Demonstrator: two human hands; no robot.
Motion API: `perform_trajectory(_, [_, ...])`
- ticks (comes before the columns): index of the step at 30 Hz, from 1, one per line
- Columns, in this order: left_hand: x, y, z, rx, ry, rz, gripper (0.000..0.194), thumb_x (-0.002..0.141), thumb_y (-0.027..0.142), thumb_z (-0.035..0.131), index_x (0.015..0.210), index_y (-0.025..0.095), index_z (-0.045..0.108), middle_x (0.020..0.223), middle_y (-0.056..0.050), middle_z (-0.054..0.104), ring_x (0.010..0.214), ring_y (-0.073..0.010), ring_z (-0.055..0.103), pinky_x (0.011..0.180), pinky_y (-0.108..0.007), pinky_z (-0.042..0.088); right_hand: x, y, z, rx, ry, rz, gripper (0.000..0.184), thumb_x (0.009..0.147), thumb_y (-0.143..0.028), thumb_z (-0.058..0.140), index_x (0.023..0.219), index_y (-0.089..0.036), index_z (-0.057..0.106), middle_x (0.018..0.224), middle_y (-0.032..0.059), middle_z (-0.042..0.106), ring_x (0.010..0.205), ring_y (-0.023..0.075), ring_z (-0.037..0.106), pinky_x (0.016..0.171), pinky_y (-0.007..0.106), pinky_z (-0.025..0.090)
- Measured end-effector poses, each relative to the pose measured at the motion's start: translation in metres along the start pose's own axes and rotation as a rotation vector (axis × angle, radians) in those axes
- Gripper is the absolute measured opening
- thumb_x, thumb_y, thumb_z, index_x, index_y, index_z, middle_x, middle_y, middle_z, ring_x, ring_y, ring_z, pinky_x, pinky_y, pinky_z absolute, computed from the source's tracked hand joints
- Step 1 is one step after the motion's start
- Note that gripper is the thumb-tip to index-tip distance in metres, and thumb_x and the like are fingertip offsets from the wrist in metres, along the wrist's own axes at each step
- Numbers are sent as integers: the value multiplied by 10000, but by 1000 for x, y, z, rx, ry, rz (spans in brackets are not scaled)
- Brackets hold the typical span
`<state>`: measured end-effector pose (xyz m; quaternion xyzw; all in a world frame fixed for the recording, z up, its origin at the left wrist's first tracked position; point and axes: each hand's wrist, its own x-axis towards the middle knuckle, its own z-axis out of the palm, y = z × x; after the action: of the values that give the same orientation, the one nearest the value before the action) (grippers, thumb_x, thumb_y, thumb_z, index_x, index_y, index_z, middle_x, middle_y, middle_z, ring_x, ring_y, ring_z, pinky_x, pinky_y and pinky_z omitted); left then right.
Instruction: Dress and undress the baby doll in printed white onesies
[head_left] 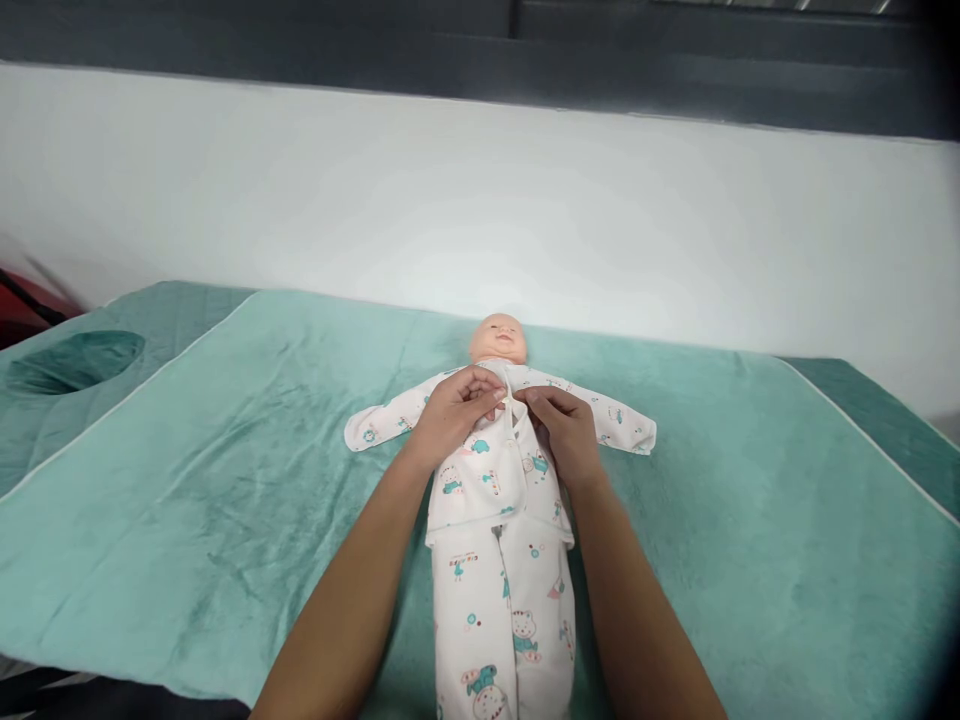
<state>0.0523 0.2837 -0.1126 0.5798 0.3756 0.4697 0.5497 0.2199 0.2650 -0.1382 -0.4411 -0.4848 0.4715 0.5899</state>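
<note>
A baby doll point(498, 340) lies on its back with its head toward the wall and its arms spread out. It wears a white baby jacket point(480, 490) with small coloured animal prints, and matching white trousers point(472, 610). My left hand point(461, 405) pinches one front edge of the jacket at the upper chest. Facing it, my right hand point(561, 425) pinches the other front edge near the same spot. Between the fingertips the jacket's opening stands slightly raised; any fastener there is too small to make out. Below, the front panels overlap.
A green plush cover point(225, 480) spreads over the bed, with a face-hole opening point(75, 362) at its left end. Behind the bed rises a white wall point(420, 210) with a dark band above. A red object point(30, 305) stands at the far left.
</note>
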Motion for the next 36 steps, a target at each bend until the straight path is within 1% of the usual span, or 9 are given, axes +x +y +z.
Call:
perform_trajectory(2, [0,-1,0,4,0,0,216,824,372,698,884,176,630,683,15,597,560,-70,489,474,-182,324,1,1,0,6,-14,15,156,766,-336,730,869,-224,763,775,3,706,707,146,603,668,274,466])
perform_trajectory(5, [1,-2,-1,2,-12,4,222,823,382,695,892,181,631,667,22,574,546,-69,468,466,-184,314,1,-1,2,-44,-47,-38,186,734,-272,741,914,-226,734,867,8,706,806,153,619,746,278,479])
perform_trajectory(10, [0,-4,-2,3,-31,-8,220,824,377,691,894,180,624,666,29,528,547,-67,450,470,-189,311,0,-3,3,-167,-26,-87,201,739,-267,713,937,-232,704,900,-3,661,677,114,507,649,258,426])
perform_trajectory(14, [0,-3,-3,44,-52,-6,218,839,385,670,900,182,617,677,27,527,577,-79,458,492,-195,329,-1,-2,1,-203,-65,-126,184,767,-282,694,945,-235,687,884,-6,625,671,112,459,637,255,404])
perform_trajectory(20, [-3,2,1,230,-55,41,215,877,413,603,896,199,596,703,31,536,611,-92,471,558,-218,372,-3,-8,2,-347,-142,-214,216,789,-278,684,998,-237,648,955,7,612,804,141,514,756,279,430])
perform_trajectory(23, [-5,5,3,318,-34,87,216,869,415,614,894,204,575,717,35,539,632,-97,465,581,-223,366,-3,-10,3,-394,-150,-251,205,803,-270,665,1004,-235,641,958,10,619,859,154,530,803,288,428])
perform_trajectory(26, [-5,4,3,343,-32,99,186,873,384,607,897,204,566,712,35,532,638,-102,462,590,-226,363,-3,-10,2,-387,-156,-232,217,800,-279,670,1010,-233,642,961,12,620,886,160,542,811,289,429])
perform_trajectory(31, [-4,-1,2,262,-12,94,152,888,355,585,904,207,554,734,24,553,627,-99,480,593,-223,375,-2,-10,0,-334,-171,-181,264,777,-277,693,1035,-241,654,1004,13,637,931,164,562,832,290,424])
perform_trajectory(36, [-5,-5,4,155,64,103,183,855,366,635,906,208,558,720,31,539,616,-95,493,565,-206,386,1,-4,1,-285,-107,-130,289,751,-319,722,1021,-235,661,972,20,645,891,164,570,773,283,438])
